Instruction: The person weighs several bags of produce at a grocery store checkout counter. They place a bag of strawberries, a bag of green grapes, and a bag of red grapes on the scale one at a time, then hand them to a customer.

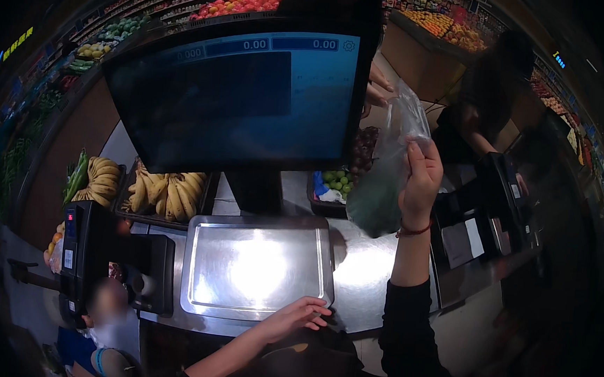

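Note:
My right hand [422, 178], with a red cord at the wrist, grips the gathered top of a clear plastic bag [380, 194]. Something green hangs in the bag; its kind cannot be told. Another person's hand [377, 88] is beside the upper part of the bag, and whether it touches it is unclear. My left hand [301, 314] holds nothing, its fingers apart at the near right corner of the stainless steel weighing platform [207, 266]. Behind the bare platform, a large display screen [234, 100] stands tilted on a black post.
Crates of bananas [167, 195] and green fruit [338, 183] stand behind the platform. A black label printer [82, 257] is at the left, and more black equipment [494, 223] at the right. People stand across the counter and at the right; another person is at the lower left.

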A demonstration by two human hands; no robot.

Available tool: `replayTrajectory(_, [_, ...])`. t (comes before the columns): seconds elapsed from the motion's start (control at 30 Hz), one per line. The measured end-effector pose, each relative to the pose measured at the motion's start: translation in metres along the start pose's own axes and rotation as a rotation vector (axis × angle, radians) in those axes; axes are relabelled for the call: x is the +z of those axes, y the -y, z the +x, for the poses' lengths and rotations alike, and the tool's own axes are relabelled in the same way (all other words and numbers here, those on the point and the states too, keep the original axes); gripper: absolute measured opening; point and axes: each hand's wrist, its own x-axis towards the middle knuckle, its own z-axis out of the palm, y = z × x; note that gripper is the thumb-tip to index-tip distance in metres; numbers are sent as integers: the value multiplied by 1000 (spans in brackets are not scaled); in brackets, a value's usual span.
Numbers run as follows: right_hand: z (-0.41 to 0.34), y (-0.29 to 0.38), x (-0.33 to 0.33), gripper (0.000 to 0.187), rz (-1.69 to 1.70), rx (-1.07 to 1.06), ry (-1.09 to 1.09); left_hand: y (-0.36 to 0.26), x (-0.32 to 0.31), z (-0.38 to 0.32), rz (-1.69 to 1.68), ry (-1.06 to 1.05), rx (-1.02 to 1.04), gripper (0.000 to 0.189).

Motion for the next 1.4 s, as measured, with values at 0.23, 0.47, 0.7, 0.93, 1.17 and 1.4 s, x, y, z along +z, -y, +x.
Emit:
replayTrajectory(0.23, [-76, 56, 67, 13, 263, 33, -257, -2, 40, 32, -431, -21, 226, 60])
replayTrajectory(0.47, [-130, 53, 101, 17, 228, 207, 105, -37, 0, -24, -344, -508, 350, 53])
replayTrajectory(0.7, [-132, 25, 114, 30, 238, 456, 495, -79, -93, -84, 615, -933, 388, 52])
replayTrajectory(0.93, [-138, 30, 108, 35, 238, 439, 619, -138, 41, -103, 1113, -743, 1064, 17])
replayTrajectory(1.17, [-125, 72, 104, 16, 0, 125, 498, -152, 85, -81, 1132, -586, 790, 47])
replayTrajectory(1.4, [-103, 57, 95, 54, 435, 532, 822, -160, 60, -104, 773, -565, 1041, 51])
